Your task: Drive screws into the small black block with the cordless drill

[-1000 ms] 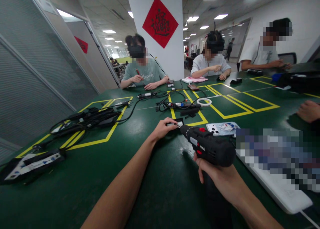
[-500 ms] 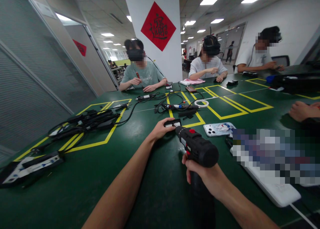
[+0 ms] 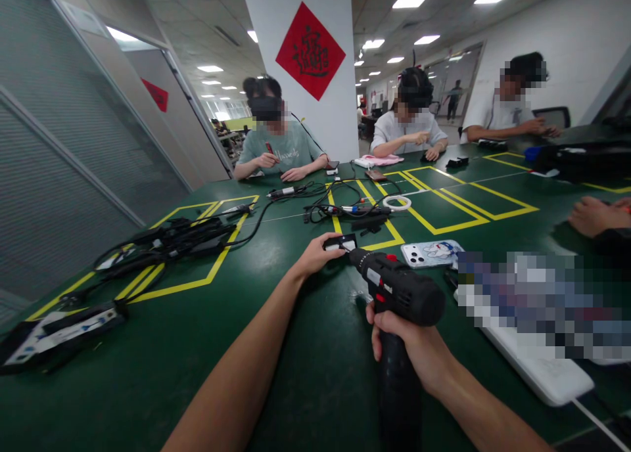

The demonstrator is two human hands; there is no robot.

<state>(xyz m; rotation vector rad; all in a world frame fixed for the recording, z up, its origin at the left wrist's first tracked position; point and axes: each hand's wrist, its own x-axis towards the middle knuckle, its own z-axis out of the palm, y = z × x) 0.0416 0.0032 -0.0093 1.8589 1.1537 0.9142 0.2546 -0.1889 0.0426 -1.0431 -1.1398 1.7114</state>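
My right hand (image 3: 401, 330) is wrapped round the grip of a black cordless drill (image 3: 399, 288) with red buttons. The drill's chuck points forward and left, and its tip is at a small black-and-white part (image 3: 340, 243) on the table. Whether the tip touches that part I cannot tell. My left hand (image 3: 315, 255) grips the small part by its left and near side, fingers closed on it. A blue-and-white phone (image 3: 431, 253) lies to the right of the drill.
The green table (image 3: 207, 360) bears yellow tape outlines. Tangled black cables (image 3: 197, 232) lie at left, more cables and a white ring (image 3: 397, 203) ahead. A white power bank-like slab (image 3: 547, 376) is at right. Several people sit around; one person's hands (image 3: 594, 217) show at right.
The drill in my right hand has swung, its rear end moving to the right and slightly up, the tip staying near the small part. My left hand has barely moved.
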